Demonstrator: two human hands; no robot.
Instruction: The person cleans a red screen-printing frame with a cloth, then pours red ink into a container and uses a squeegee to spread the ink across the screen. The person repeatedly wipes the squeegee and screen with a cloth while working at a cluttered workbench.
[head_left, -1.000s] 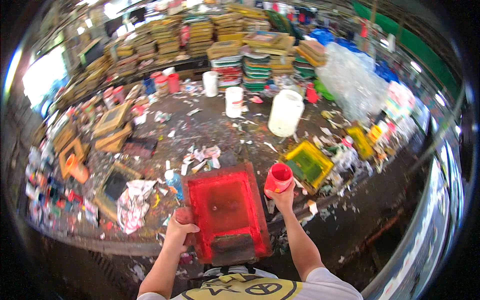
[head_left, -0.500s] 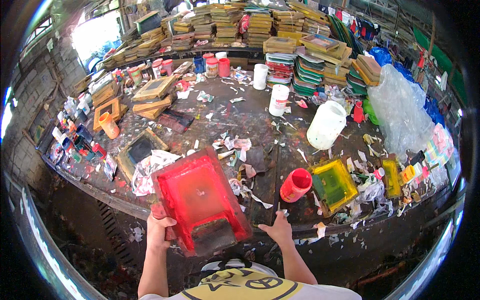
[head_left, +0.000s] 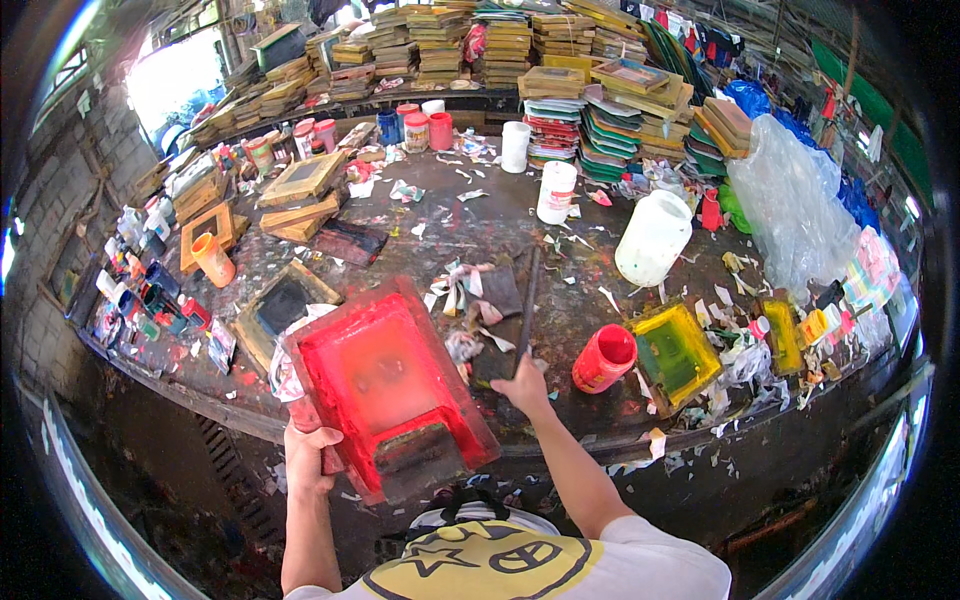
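Observation:
My left hand (head_left: 312, 455) is closed round the lower left edge of a red-stained screen printing frame (head_left: 390, 365), holding it tilted above the table's near edge. Wet red ink lines the inside of the frame, and a dark patch covers its lower end. A red-stained strip (head_left: 303, 412) runs along the frame's left side beside my thumb; whether it is a separate piece I cannot tell. Right of the frame, my right hand (head_left: 525, 388) is closed on a thin dark stick (head_left: 530, 300) that points away from me over the table. A red ink pot (head_left: 605, 358) stands open to its right.
A yellow-inked frame (head_left: 675, 350) lies beside the pot, with a large white tub (head_left: 653, 240) behind. Paper scraps (head_left: 465, 285) litter the dark table. An orange pot (head_left: 212, 258) and several bottles stand at left. Stacked frames (head_left: 440, 45) line the back; clear plastic (head_left: 790, 210) lies at right.
My right hand has moved left and farther over the table, with the stick now pointing away. The red-stained frame has shifted slightly up and left in my left hand.

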